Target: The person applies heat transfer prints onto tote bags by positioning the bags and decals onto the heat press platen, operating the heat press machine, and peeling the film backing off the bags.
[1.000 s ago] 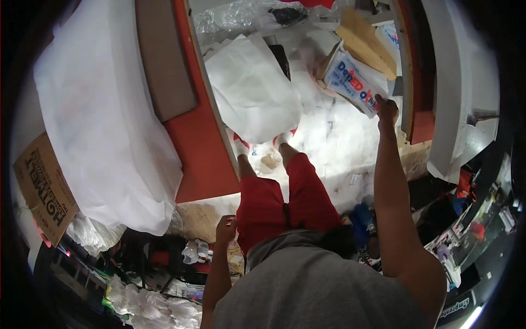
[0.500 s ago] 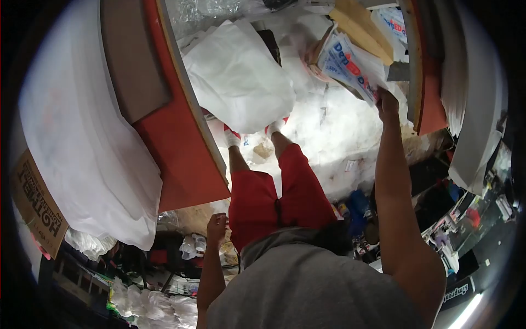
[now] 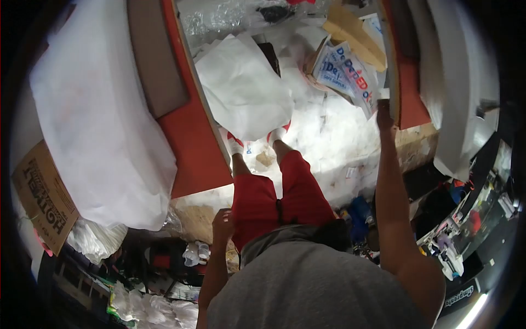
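Note:
My left hand (image 3: 222,223) hangs beside my red shorts with its fingers loosely bent and nothing visible in it. Out to the right, my right hand (image 3: 385,116) is at the inner edge of an orange-red board (image 3: 411,96). Its fingers are dark, so their grip is unclear. Just left of it, a white plastic bag printed in red and blue (image 3: 359,88) leans out of an open cardboard box (image 3: 316,64) with more printed bags. A stack of large white sheets (image 3: 244,88) lies on the floor in front of my feet.
A second orange-red board (image 3: 194,148) stands at left, with white sheeting (image 3: 104,131) draped beside it. A brown carton (image 3: 46,192) is at far left. Clear plastic wrap (image 3: 213,19) lies at the top. Cluttered shelves (image 3: 449,241) fill the lower right.
My right hand has moved from the printed bag's corner to the board's edge. The printed bag now leans lower, showing another bag behind it. The whole view has shifted slightly.

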The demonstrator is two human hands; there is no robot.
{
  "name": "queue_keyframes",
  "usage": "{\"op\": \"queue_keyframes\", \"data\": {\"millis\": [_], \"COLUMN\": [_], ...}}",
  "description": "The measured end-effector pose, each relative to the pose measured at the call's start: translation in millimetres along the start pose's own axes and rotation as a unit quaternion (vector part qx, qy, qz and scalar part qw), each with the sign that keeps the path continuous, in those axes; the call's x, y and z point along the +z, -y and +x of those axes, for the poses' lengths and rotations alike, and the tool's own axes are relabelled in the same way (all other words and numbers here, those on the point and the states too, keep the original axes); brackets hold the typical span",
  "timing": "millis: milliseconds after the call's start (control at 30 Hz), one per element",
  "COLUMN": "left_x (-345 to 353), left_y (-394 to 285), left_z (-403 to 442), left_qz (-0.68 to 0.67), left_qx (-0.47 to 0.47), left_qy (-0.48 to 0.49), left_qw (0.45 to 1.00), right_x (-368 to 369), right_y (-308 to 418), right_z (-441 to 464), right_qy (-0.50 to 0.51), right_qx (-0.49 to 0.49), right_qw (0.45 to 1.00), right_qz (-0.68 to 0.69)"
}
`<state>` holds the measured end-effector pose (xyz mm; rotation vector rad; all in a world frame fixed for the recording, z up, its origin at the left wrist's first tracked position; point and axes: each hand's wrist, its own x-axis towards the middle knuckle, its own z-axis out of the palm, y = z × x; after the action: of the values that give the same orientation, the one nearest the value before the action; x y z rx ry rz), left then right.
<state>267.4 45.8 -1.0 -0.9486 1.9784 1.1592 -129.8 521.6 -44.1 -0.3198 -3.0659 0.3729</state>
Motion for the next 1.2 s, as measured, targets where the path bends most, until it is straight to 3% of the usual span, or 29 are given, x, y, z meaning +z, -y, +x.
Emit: {"op": "queue_keyframes", "data": {"millis": [67, 100, 133, 167, 200, 233, 267, 300, 333, 367, 467, 500, 567, 633, 700, 767, 800, 867, 900, 967, 1000, 1033, 1067, 1100, 1167, 1200], "left_x": [6, -6, -19, -25, -32, -40, -62, -84, -103, -125, -203, -231, -270, -309, -348, -377, -388, -404, -410, -416, -417, -419, -419, -417, -414, -412], "left_y": [-36, -98, -162, -195, -227, -239, -247, -253, -255, -251, -230, -228, -219, -232, -251, -274, -286, -300, -305, -309, -309, -307, -300, -294, -287, -286], "left_z": [4, 0, -3, -17, -31, -45, -54, -63, -68, -71, -80, -82, -73, -61, -44, -21, -12, 18, 34, 58, 66, 75, 85, 95, 97, 97], "left_qz": [0.009, 0.053, 0.168, 0.14, 0.111, -0.07, -0.069, -0.039, -0.007, -0.005, -0.059, -0.069, -0.232, -0.366, -0.331, -0.357, -0.371, -0.365, -0.36, -0.349, -0.272, -0.193, -0.142, -0.142, -0.137, -0.124], "left_qx": [0.128, 0.248, 0.338, 0.363, 0.386, 0.359, 0.366, 0.343, 0.318, 0.329, 0.33, 0.353, 0.308, 0.335, 0.36, 0.337, 0.345, 0.365, 0.375, 0.363, 0.364, 0.361, 0.362, 0.369, 0.358, 0.362], "left_qy": [-0.001, 0.009, 0.105, 0.124, 0.145, 0.089, 0.065, 0.116, 0.17, 0.156, 0.135, 0.108, 0.049, -0.018, -0.119, -0.178, -0.185, -0.189, -0.194, -0.211, -0.263, -0.315, -0.336, -0.336, -0.336, -0.349], "left_qw": [0.992, 0.967, 0.92, 0.913, 0.904, 0.926, 0.926, 0.932, 0.933, 0.931, 0.932, 0.927, 0.921, 0.868, 0.864, 0.853, 0.842, 0.835, 0.832, 0.838, 0.851, 0.856, 0.858, 0.855, 0.86, 0.855], "right_x": [-34, -54, -52, -109, -127, -164, -196, -208, -219, -231, -259, -256, -244, -222, -229, -213, -199, -169, -156, -142, -145, -152, -158, -164, -171, -152], "right_y": [46, 74, 78, 157, 174, 222, 256, 269, 274, 281, 321, 332, 366, 407, 466, 509, 525, 553, 567, 588, 588, 587, 587, 586, 580, 572], "right_z": [-48, -77, -115, -130, -152, -150, -143, -136, -128, -120, -101, -99, -95, -88, -89, -77, -68, -49, -44, -39, -38, -43, -48, -54, -66, -66], "right_qy": [0.198, 0.329, 0.407, 0.569, 0.609, 0.584, 0.586, 0.581, 0.552, 0.518, 0.398, 0.39, 0.337, 0.283, 0.272, 0.281, 0.274, 0.302, 0.297, 0.314, 0.308, 0.273, 0.212, 0.206, 0.164, 0.126], "right_qx": [-0.107, -0.173, -0.335, -0.202, -0.153, -0.203, -0.166, -0.187, -0.133, -0.076, -0.104, -0.071, -0.126, -0.144, -0.066, 0.003, -0.004, 0.014, 0.006, 0.056, 0.051, -0.041, -0.126, -0.128, -0.231, -0.273], "right_qw": [0.974, 0.927, 0.849, 0.792, 0.747, 0.751, 0.752, 0.751, 0.768, 0.781, 0.833, 0.811, 0.776, 0.765, 0.733, 0.665, 0.665, 0.564, 0.564, 0.51, 0.51, 0.731, 0.887, 0.888, 0.92, 0.899], "right_qz": [-0.038, -0.039, 0.026, 0.092, 0.219, 0.233, 0.252, 0.252, 0.297, 0.34, 0.369, 0.43, 0.519, 0.56, 0.62, 0.692, 0.695, 0.768, 0.77, 0.799, 0.801, 0.624, 0.39, 0.391, 0.27, 0.318]}}
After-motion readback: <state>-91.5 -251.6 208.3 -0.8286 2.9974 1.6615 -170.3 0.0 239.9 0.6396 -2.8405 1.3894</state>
